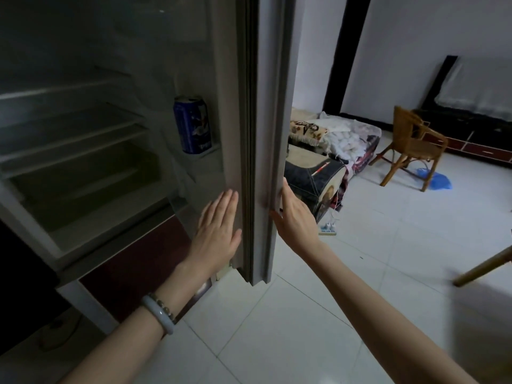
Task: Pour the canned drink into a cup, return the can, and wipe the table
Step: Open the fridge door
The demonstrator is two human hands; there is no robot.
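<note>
A blue drink can [192, 123] stands upright in a shelf on the inside of the open fridge door [259, 134]. My left hand [219, 228] lies flat, fingers together, against the door's inner face below the can. My right hand [291, 217] holds the door's outer edge, fingers wrapped round the far side. No cup or cloth is in view.
The dark fridge interior [83, 162] with bare shelves is on the left. A pile of bedding and bags [332, 145] sits behind the door. A wicker chair [412, 145] stands on the white tiled floor at right. A wooden leg [484, 266] juts in at the right edge.
</note>
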